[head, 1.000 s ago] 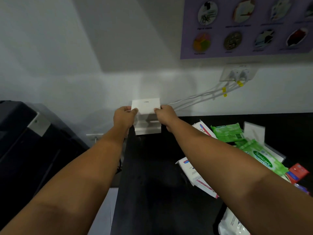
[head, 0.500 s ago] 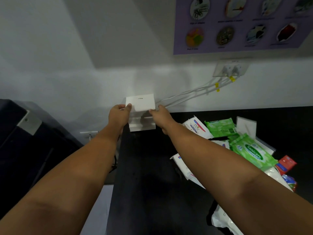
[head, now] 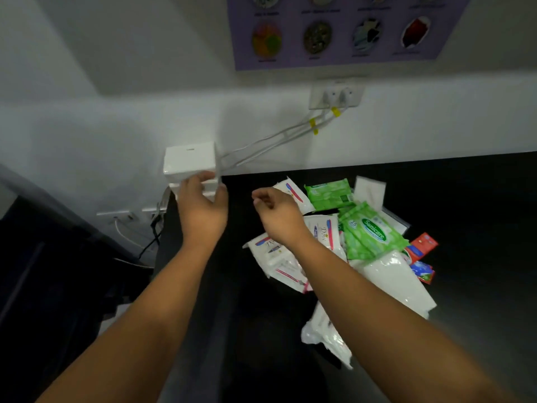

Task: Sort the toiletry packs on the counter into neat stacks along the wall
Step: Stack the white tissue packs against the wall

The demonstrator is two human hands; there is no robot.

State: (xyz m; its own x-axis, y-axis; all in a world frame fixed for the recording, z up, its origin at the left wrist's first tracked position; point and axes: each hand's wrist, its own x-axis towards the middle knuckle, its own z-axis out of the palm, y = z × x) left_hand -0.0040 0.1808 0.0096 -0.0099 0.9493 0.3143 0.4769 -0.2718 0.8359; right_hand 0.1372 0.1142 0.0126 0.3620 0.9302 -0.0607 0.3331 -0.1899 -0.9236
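Observation:
A stack of white packs (head: pixel 189 162) stands against the wall at the far left corner of the black counter (head: pixel 465 199). My left hand (head: pixel 202 205) rests on the stack's front, fingers wrapped on its lower packs. My right hand (head: pixel 276 212) hovers apart from the stack, fingers loosely curled and holding nothing. Under and right of it lies a loose pile: white Dove packs (head: pixel 279 257), green Sanicare wipes (head: pixel 370 232), another green pack (head: pixel 328 193), a large white pack (head: pixel 392 277) and small red sachets (head: pixel 422 245).
White cables (head: pixel 270 139) run from a wall socket (head: pixel 337 96) down behind the stack. A purple poster (head: pixel 334 30) hangs above. The counter's left edge drops to a dark cabinet (head: pixel 43 271) with cords.
My right hand has let go of the top white pack and pulled back to the right. My left hand has slid down onto the stack's front. The view has shifted right and closer.

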